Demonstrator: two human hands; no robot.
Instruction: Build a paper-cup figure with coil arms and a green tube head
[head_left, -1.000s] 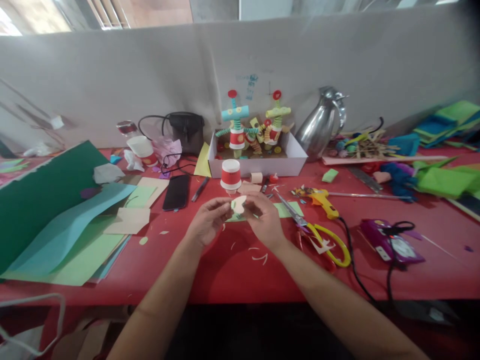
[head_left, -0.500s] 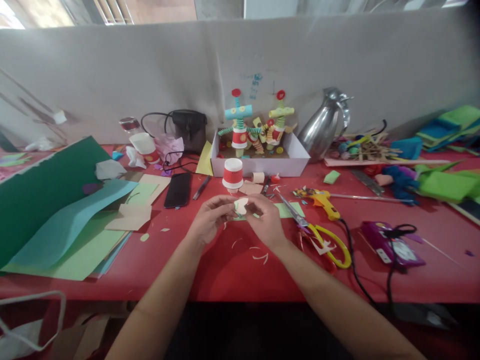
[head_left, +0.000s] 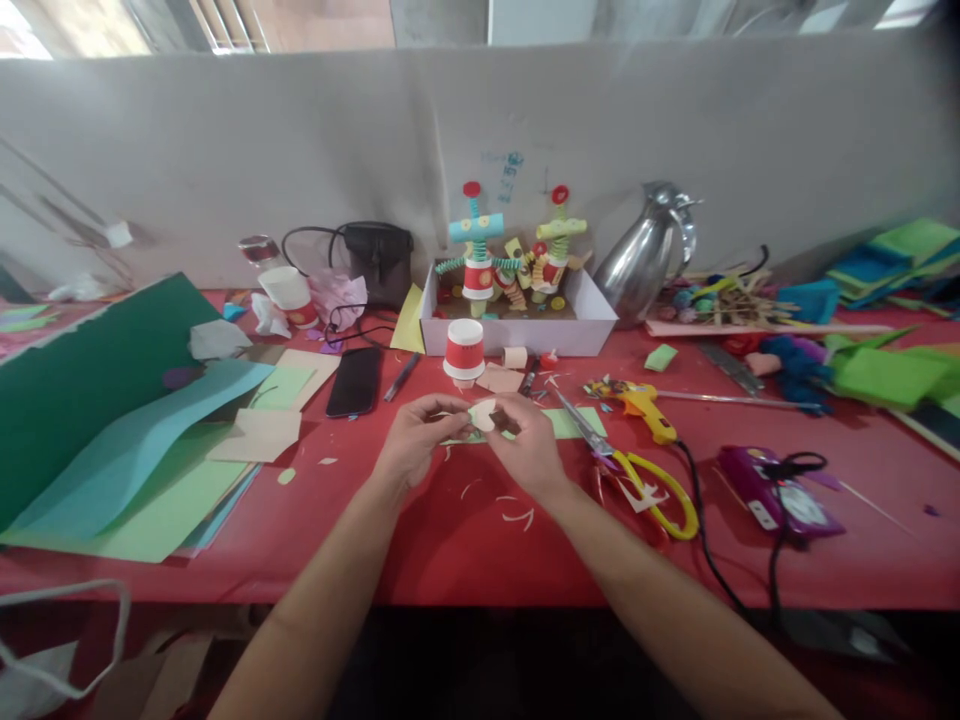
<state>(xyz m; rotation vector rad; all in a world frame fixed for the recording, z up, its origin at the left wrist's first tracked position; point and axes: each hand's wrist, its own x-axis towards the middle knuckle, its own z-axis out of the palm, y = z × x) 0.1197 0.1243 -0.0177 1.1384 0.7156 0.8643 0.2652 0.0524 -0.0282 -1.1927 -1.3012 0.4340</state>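
Note:
Both hands meet above the red table, pinching a small cream paper piece point(head_left: 484, 414) between their fingertips. My left hand point(head_left: 424, 432) grips its left side, my right hand point(head_left: 527, 438) its right side; the piece's exact outline is partly hidden by the fingers. A green paper strip point(head_left: 576, 423) lies on the table beneath and to the right of them. Beyond the hands stands an upside-down red and white paper cup point(head_left: 465, 350). To the right lie scissors point(head_left: 652, 490) with yellow handles and a yellow glue gun point(head_left: 646, 408).
At the back, a white box point(head_left: 517, 335) holds paper-cup figures, with a steel jug point(head_left: 645, 250) beside it. Coloured paper sheets point(head_left: 172, 490) and a black phone point(head_left: 355, 382) lie left. A purple corded device point(head_left: 780, 490) sits right. Paper scraps are scattered near the front.
The cream piece has turned slightly between the fingertips. Both hands keep hold of it in nearly the same spot; the whole view has shifted a little.

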